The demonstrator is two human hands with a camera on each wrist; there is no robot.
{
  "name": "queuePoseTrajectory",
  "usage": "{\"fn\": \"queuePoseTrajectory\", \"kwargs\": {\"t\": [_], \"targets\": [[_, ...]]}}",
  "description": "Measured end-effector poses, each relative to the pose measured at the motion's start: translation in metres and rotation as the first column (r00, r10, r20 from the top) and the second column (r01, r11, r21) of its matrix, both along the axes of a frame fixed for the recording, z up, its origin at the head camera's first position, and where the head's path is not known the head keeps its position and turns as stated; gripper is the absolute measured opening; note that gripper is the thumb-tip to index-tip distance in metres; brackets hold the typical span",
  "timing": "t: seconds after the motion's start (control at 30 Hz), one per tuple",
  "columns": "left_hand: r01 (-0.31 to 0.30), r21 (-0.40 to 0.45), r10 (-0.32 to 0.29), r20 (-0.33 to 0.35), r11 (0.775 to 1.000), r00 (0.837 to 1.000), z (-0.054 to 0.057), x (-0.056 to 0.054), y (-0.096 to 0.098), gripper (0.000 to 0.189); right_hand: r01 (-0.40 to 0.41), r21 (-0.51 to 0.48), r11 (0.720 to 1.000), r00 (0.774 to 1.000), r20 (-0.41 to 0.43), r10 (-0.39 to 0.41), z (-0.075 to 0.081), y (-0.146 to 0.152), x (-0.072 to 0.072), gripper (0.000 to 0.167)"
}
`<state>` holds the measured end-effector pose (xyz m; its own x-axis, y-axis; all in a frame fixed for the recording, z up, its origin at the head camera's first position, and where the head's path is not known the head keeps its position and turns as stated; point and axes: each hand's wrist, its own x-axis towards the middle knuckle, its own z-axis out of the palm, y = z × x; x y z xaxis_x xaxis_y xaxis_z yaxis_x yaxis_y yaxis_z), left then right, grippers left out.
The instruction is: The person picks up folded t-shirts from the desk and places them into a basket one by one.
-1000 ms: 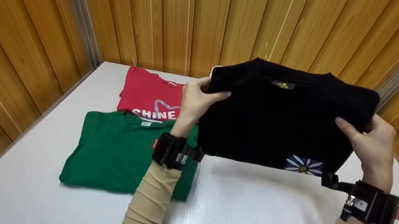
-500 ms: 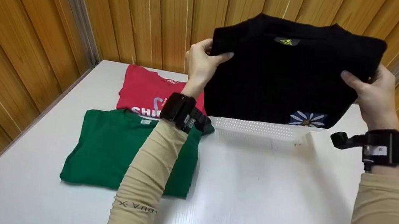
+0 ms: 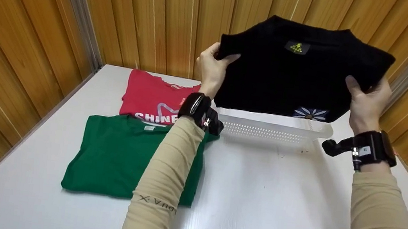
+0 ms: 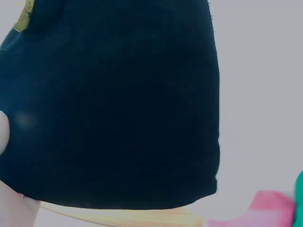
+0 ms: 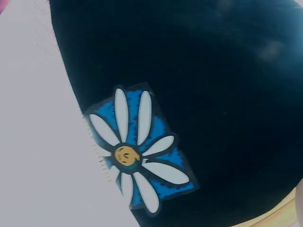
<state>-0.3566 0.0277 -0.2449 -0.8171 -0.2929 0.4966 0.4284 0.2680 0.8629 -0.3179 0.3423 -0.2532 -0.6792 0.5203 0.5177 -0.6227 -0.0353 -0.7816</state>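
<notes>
Black shirt (image 3: 284, 74): upper right of the head view, folded into a panel and held up off the table (image 3: 254, 211). Neckline at top, label (image 3: 296, 48) facing the wearer of the camera, daisy patch (image 3: 310, 113) at the lower edge.

Left hand (image 3: 212, 68) pinches the panel's left edge, thumb on the near face, fingers mostly hidden behind. Right hand (image 3: 367, 100) pinches the opposite edge likewise. Hands well apart, at roughly equal height; judged purpose: spread the load and stop the folds from slipping loose. Top edge dips slightly between the neckline corners, so the cloth seems soft and would probably sag if one side were let go.

Basket (image 3: 265, 130): white, perforated wall, just below the shirt in the frame. The shirt hides most of it; cannot tell whether the two touch, nor what is inside.

Green shirt (image 3: 115, 158): lower left of centre, folded flat, neckline away from the person, partly covered by the left sleeve (image 3: 160, 179). Red shirt (image 3: 151, 92): behind it, lettered face up. Both share the black shirt's neckline-away orientation, presumably so that they stack or line up neatly.

Left wrist view: mostly dark cloth; fingertips out of sight.
</notes>
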Motion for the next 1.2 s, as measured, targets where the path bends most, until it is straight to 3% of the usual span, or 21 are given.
{"fn": "queuePoseTrajectory", "kwargs": {"t": [0.17, 0.43, 0.73, 0.97, 1.2], "targets": [[0.011, 0.054, -0.012, 0.022, 0.998, 1.000, -0.019, -0.003, 0.001, 0.027, 0.009, 0.021, 1.000, 1.000, 0.006, -0.009, -0.016, -0.003, -0.004, 0.035], [0.002, 0.038, -0.004, 0.052, 0.999, 0.999, -0.045, -0.005, -0.005, 0.027, -0.013, 0.055, 0.998, 0.999, 0.035, 0.011, -0.038, -0.007, -0.008, 0.035], [0.034, -0.007, -0.033, 0.067, 0.999, 0.997, -0.068, -0.005, -0.001, 0.029, 0.029, 0.244, 0.969, 0.976, 0.203, -0.080, -0.061, -0.002, -0.003, 0.035], [0.032, -0.071, -0.025, 0.099, 0.997, 0.995, -0.080, -0.003, 0.001, 0.026, 0.020, 0.307, 0.951, 0.954, 0.279, -0.110, -0.076, 0.001, -0.003, 0.038], [0.055, -0.098, -0.043, 0.122, 0.994, 0.992, -0.082, -0.003, 0.002, 0.025, -0.019, 0.417, 0.909, 0.919, 0.365, -0.148, -0.078, -0.001, -0.003, 0.044]]}}
